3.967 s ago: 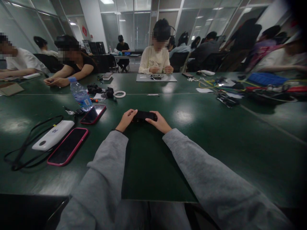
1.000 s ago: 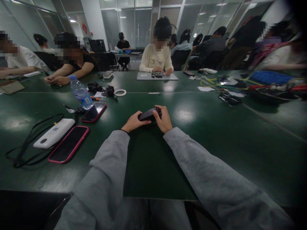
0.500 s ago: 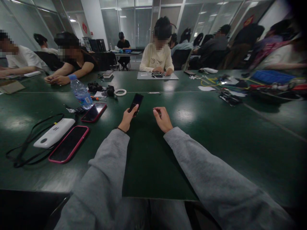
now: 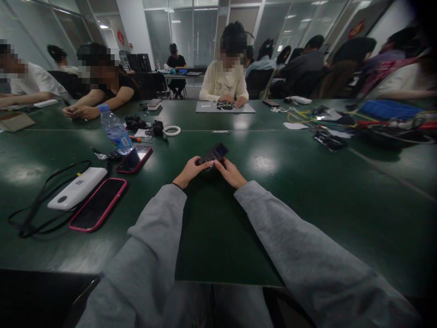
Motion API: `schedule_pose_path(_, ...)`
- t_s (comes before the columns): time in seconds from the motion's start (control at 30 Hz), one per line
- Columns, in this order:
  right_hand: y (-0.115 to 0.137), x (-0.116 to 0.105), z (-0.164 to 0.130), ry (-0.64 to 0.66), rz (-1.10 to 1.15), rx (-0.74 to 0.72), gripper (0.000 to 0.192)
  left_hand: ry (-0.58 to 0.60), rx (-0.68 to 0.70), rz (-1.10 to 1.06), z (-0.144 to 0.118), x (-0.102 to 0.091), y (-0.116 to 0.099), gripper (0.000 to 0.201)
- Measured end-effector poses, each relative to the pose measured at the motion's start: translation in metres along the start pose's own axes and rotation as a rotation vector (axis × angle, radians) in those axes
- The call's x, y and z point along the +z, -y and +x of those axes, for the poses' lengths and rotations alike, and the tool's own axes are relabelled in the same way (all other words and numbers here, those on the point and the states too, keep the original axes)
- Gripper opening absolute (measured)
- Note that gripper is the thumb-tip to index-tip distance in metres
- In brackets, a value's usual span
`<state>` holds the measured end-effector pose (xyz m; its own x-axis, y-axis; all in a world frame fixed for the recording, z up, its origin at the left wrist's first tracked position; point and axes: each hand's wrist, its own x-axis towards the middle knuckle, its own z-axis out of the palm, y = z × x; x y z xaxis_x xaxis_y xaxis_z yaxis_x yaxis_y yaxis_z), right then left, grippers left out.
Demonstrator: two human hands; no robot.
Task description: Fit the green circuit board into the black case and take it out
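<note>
A person's left hand (image 4: 189,173) is gripping the left side of a dark handheld device (image 4: 214,152), its thumb lying along the near edge, while the right hand (image 4: 234,174) is clasping the right side, the two thumb tips nearly meeting. The device is sitting tilted between the palms, its far end pointing up and right beyond the fingers; blur is obscuring its details. Farther left on the green table (image 4: 290,200), a red-cased phone (image 4: 134,159) is lying beside a water bottle (image 4: 116,130), and a pink-cased phone (image 4: 98,205) is resting near a white block (image 4: 77,188). Across the table, a co-worker (image 4: 223,79) is handling small parts on a gray board (image 4: 204,107).
</note>
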<state>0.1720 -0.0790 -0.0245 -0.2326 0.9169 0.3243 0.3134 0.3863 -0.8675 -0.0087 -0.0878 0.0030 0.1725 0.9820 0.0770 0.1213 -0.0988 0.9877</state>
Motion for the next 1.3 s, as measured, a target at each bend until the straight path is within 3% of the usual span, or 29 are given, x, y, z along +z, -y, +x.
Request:
schedule_pose_path(0.23, 0.006, -0.006, 0.002, 0.044, 0.339, 0.11, 0.055, 0.094, -0.013, 0.091, -0.001, -0.003, -0.001, 0.053)
schedule_pose_path(0.57, 0.01, -0.017, 0.001, -0.034, 0.497, 0.192, 0.043, 0.295, 0.034, 0.16, -0.001, -0.002, 0.002, 0.063)
schedule_pose_path(0.8, 0.01, -0.017, 0.002, -0.038, 0.503, 0.201, 0.047, 0.268, 0.056, 0.244, 0.004, -0.001, 0.011, 0.065)
schedule_pose_path(1.1, 0.011, -0.016, 0.001, 0.016, 0.448, 0.169, 0.05, 0.301, 0.023, 0.152, -0.001, -0.002, 0.001, 0.055)
schedule_pose_path(1.3, 0.006, -0.015, 0.001, 0.026, 0.428, 0.132, 0.048, 0.257, 0.005, 0.226, -0.002, -0.002, 0.002, 0.061)
